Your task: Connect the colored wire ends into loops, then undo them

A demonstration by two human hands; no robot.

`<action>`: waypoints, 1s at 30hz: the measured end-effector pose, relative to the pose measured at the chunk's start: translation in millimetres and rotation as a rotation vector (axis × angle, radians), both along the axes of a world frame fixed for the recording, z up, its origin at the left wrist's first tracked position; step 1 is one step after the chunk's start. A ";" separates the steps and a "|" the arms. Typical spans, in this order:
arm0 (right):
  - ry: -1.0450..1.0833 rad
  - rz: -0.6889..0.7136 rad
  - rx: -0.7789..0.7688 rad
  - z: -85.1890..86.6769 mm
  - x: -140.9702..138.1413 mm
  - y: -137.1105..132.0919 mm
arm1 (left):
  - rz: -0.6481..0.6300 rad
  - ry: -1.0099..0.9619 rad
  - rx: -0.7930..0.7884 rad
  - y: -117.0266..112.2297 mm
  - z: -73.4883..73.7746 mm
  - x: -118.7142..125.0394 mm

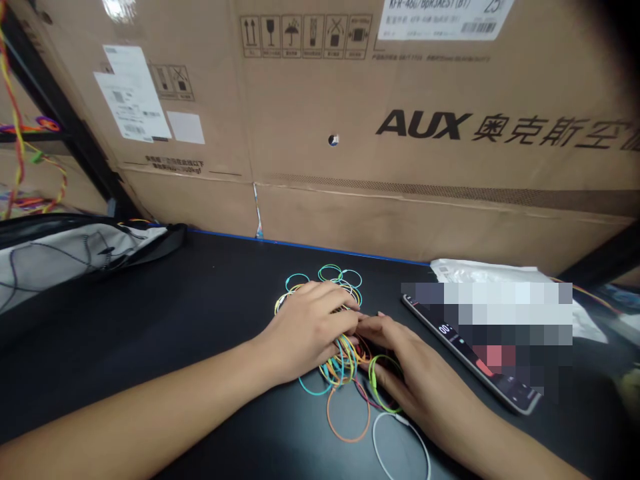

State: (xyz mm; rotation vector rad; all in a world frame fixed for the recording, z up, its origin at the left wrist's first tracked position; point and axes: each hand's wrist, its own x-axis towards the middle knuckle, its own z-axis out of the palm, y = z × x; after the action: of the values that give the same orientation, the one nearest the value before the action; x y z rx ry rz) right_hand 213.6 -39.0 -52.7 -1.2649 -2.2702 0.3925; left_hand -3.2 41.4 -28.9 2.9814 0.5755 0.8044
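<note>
A pile of thin coloured wire loops [345, 363] with small clasps lies on the black table in the middle of the view. My left hand [313, 320] rests over the pile with its fingers curled down around loops; several stick out behind and below it. From the right, my right hand [395, 343] meets the left fingertips, its fingers bent in around the pile's edge. Beside its thumb is a green loop [373, 377]. An orange loop [349, 441] and a white loop [376, 450] lie nearer to me. What is under both palms is hidden.
Behind the table [215, 293] stands a large cardboard box [300, 100]. A phone [470, 357], partly blurred out, lies to the right before a white plastic package [480, 272]. A grey and black bag [65, 260] sits at the left, near a dark metal frame [70, 120].
</note>
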 end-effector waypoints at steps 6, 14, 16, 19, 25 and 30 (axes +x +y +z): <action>0.021 -0.033 0.001 3.1 -2.2 -1.3 | -0.041 -0.055 0.020 2.5 -3.3 0.1; 0.039 -0.104 0.016 -5.0 2.9 -1.6 | 0.002 -0.279 -0.232 3.9 -1.3 0.0; 0.023 -0.138 0.027 -8.4 6.0 -1.5 | 0.070 -0.380 -0.411 4.4 4.3 0.1; 0.007 -0.170 0.032 -10.8 8.6 -1.5 | 0.183 -0.452 -0.612 10.6 16.0 -5.6; -0.004 -0.184 0.050 -11.4 8.6 -1.7 | 0.312 -0.331 -0.721 36.5 37.2 -41.1; 0.005 -0.176 0.050 -12.3 10.2 -2.0 | 0.374 -0.249 -0.858 49.5 54.6 -66.7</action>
State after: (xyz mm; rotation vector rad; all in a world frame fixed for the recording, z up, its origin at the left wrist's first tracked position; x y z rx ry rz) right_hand 223.8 -41.0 -65.0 -1.4221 -2.1299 0.2728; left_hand -69.9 90.9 25.6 1.9945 1.1258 0.6805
